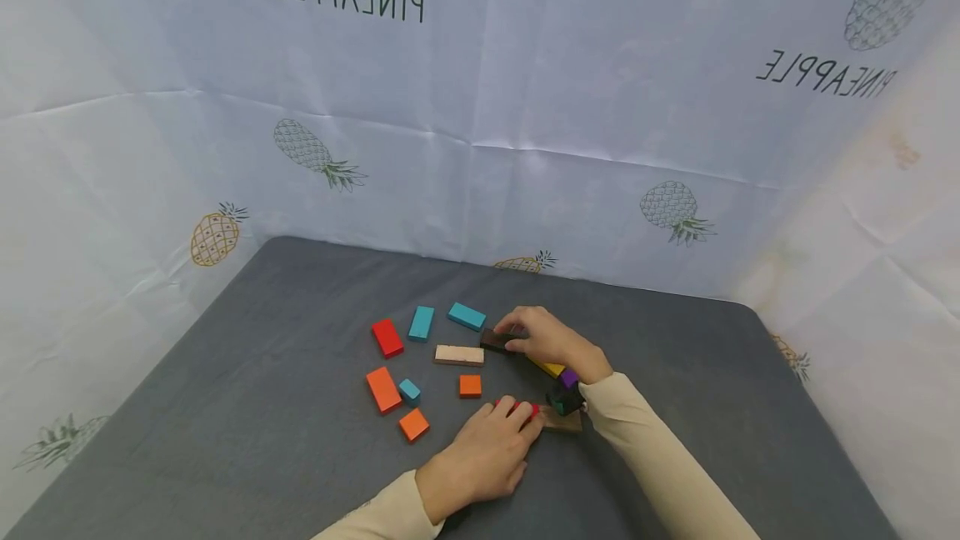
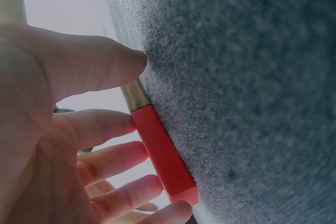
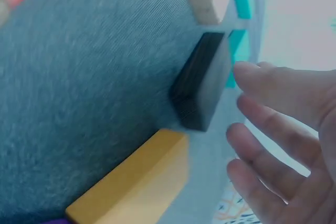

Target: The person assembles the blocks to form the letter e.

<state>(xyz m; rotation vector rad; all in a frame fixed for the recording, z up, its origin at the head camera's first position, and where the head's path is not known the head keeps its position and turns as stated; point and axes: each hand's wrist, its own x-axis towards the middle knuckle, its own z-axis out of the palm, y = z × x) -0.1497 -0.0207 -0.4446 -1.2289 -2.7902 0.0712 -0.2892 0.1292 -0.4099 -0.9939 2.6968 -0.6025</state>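
Observation:
My left hand point(image 1: 491, 448) rests at a red block point(image 2: 164, 153), its fingertips along one long side of it. The thumb stands apart from the block, with the fingers loosely bent. End to end with the red block lies a brown wooden block point(image 1: 562, 418). Farther back, my right hand point(image 1: 551, 338) hovers by a dark brown block point(image 3: 202, 82). In the right wrist view, its fingers are spread and hold nothing, the thumb tip near the dark block's side. A yellow block point(image 3: 134, 182) lies close to the dark one, followed by a purple block point(image 1: 570, 378).
A pale wooden block point(image 1: 459, 355) lies left of the dark block, with blue blocks point(image 1: 467, 316) behind. Further left are another red block point(image 1: 387, 338), orange blocks point(image 1: 384, 390) and a small blue block point(image 1: 409, 392). Pineapple-print cloth point(image 1: 480, 190) hangs around the grey table point(image 1: 247, 407).

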